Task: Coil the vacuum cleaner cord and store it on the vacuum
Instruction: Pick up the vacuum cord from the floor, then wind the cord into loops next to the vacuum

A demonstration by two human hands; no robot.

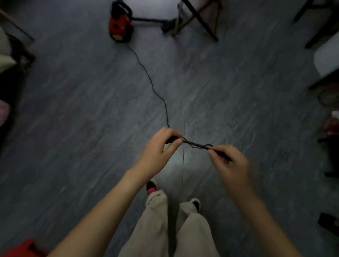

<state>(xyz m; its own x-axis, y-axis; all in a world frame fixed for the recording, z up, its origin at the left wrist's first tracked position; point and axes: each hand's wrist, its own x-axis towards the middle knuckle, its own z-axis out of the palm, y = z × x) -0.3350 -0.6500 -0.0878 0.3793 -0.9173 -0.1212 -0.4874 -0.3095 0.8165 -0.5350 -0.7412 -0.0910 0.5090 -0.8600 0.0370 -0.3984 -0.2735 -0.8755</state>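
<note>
A red and black vacuum cleaner (120, 24) stands on the grey floor at the far upper left. Its thin black cord (153, 85) trails from it across the floor toward me. My left hand (160, 149) pinches the cord where it rises from the floor, with a dark bunch in its fingers. My right hand (232, 165) pinches the cord's other end, a short kinked length stretched between both hands. The view is dim and blurred, so I cannot make out the plug.
The vacuum's dark hose and floor head (166, 25) lie to its right, beside wooden table legs (201, 16). Furniture lines the left edge (6, 51) and right edge (332, 63). A red object (24, 248) sits bottom left. My legs and shoes (180, 221) are below.
</note>
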